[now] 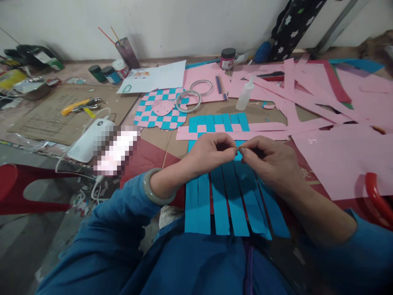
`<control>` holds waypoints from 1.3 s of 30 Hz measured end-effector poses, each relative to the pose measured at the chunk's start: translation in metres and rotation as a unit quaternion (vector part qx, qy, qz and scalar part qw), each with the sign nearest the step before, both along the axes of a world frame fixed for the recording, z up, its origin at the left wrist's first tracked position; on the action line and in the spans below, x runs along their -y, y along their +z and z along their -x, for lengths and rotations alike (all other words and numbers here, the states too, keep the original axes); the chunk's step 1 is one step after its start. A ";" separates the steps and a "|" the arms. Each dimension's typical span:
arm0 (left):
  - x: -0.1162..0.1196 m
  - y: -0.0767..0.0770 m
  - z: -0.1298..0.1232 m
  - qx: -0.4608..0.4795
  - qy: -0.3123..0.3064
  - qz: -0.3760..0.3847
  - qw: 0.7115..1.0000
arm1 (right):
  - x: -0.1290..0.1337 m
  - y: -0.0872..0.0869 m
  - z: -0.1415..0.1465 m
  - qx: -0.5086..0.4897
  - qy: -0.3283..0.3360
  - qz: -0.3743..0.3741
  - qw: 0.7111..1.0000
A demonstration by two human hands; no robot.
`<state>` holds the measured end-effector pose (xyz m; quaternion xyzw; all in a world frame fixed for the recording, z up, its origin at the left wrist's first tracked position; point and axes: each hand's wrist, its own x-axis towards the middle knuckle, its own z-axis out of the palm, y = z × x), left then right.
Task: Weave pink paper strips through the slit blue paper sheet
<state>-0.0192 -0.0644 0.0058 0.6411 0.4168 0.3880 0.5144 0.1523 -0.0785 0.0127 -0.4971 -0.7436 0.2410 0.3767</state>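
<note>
Blue paper strips (pixel 219 196) run toward me over the table's front edge, with slits between them. Near their far ends, pink strips (pixel 267 127) are woven crosswise through the blue. My left hand (pixel 213 152) and my right hand (pixel 268 162) meet above the blue strips, thumbs and fingertips pinched together. What lies between the fingertips, if anything, is too small to make out. Just beyond the weave stands a translucent squeeze bottle (pixel 245 95). A finished-looking blue and pink checkered piece (pixel 147 110) lies behind to the left.
Tape rolls (pixel 188 101) rest by the checkered piece. Pink sheets and strips (pixel 325 155) cover the right side, with red scissor handles (pixel 376 196) at the edge. A white power bank (pixel 91 140) and a blurred phone (pixel 118 150) lie left; a red stool (pixel 18 188) stands below.
</note>
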 end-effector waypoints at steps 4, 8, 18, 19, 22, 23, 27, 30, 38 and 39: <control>0.000 0.001 0.000 0.011 -0.007 0.008 1.000 | -0.002 -0.002 -0.002 -0.046 0.013 0.057 0.997; 0.000 0.000 0.000 0.022 -0.015 0.011 1.000 | -0.003 -0.004 -0.002 -0.100 0.020 0.117 0.988; -0.001 0.000 0.001 0.034 -0.016 0.027 0.999 | -0.004 -0.001 -0.002 -0.098 0.035 0.129 0.986; -0.001 0.000 0.001 0.034 -0.015 0.028 0.999 | -0.004 0.000 -0.003 -0.078 0.037 0.110 0.990; -0.001 0.000 0.001 0.033 -0.013 0.028 0.999 | -0.003 0.000 -0.004 -0.038 0.039 0.061 0.997; -0.001 0.000 0.001 0.032 -0.014 0.027 0.999 | -0.003 0.000 -0.005 -0.029 0.041 0.051 0.997; 0.000 0.000 0.002 0.021 -0.021 0.010 1.000 | -0.002 0.000 -0.005 0.015 0.032 0.010 0.999; 0.000 0.000 0.002 0.010 -0.026 0.000 1.000 | -0.001 0.000 -0.005 0.032 0.023 -0.015 0.999; 0.002 0.003 0.000 0.004 -0.021 0.001 1.000 | -0.003 -0.001 -0.005 -0.014 0.014 0.059 0.998; 0.002 0.003 -0.001 0.004 -0.020 -0.002 1.000 | -0.004 -0.002 -0.005 -0.032 0.013 0.077 0.996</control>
